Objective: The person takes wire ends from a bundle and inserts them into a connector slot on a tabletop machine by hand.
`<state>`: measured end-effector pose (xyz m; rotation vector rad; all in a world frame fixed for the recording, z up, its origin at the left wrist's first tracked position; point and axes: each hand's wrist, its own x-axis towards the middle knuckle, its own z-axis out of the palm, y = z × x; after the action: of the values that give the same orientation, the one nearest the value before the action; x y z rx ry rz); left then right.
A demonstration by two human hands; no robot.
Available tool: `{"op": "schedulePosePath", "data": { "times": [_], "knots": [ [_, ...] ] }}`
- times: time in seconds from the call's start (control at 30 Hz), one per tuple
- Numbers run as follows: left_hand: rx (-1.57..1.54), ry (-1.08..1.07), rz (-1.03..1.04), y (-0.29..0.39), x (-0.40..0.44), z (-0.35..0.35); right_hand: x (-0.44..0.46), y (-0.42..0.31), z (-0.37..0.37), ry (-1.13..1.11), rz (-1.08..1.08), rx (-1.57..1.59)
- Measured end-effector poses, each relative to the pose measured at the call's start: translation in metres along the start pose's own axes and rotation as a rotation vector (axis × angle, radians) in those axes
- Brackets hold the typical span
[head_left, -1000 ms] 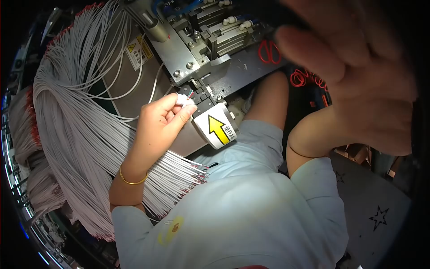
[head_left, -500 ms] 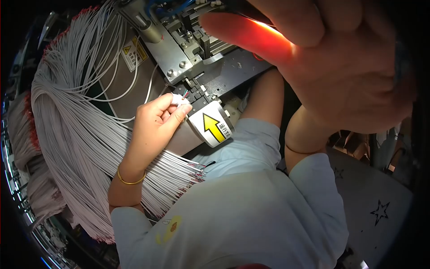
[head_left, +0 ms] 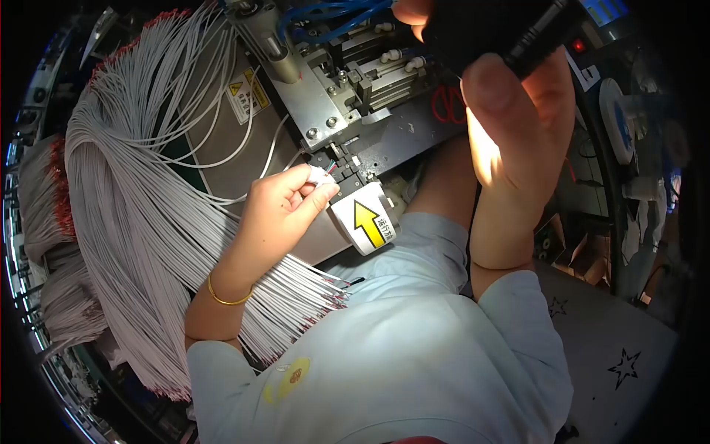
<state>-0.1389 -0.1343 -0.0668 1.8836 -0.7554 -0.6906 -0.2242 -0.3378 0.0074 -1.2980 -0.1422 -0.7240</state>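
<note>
My left hand [head_left: 285,207] is closed in a pinch at the black metal block [head_left: 347,172] on the machine's near end. Between thumb and forefinger is the white end of a cable [head_left: 319,176], with thin coloured wires fanning out toward the block. My right hand [head_left: 518,126] is raised close to the camera, its fingers curled around a black device [head_left: 473,37] whose kind I cannot make out. Bright light falls on the thumb side of that hand. Some of its fingers are hidden behind the device.
A large bundle of white cables [head_left: 140,222] with red tips drapes along the left. The machine [head_left: 318,111] has blue air tubes [head_left: 333,11] and a white cover with a yellow arrow [head_left: 368,222]. Red-handled scissors [head_left: 447,103] lie on its plate. A white reel [head_left: 615,118] stands right.
My right hand has drawn back from close before the camera, and the black device now shows in it. My left hand keeps its pinch at the block; the whole view has shifted slightly.
</note>
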Motion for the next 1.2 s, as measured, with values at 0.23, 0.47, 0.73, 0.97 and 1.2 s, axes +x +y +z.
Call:
{"op": "schedulePosePath", "data": {
  "times": [0.23, 0.47, 0.73, 0.97, 1.2],
  "knots": [
    [0.080, -0.008, -0.070, 0.001, 0.000, -0.007, 0.006, 0.017, -0.050, -0.025, -0.126, -0.399],
    [0.068, -0.042, -0.124, -0.007, 0.004, -0.002, 0.008, 0.023, -0.051, -0.080, -0.237, -0.461],
    [0.012, -0.025, -0.021, 0.000, 0.004, 0.000, 0.014, 0.010, -0.007, 0.232, -0.044, -0.117],
    [0.037, -0.026, -0.065, 0.003, 0.003, -0.004, 0.024, 0.026, -0.046, -0.090, -0.293, -0.564],
    [-0.069, -0.035, -0.094, 0.003, 0.006, 0.000, -0.071, 0.086, -0.031, -0.013, 0.301, -0.426]
  ]
}}
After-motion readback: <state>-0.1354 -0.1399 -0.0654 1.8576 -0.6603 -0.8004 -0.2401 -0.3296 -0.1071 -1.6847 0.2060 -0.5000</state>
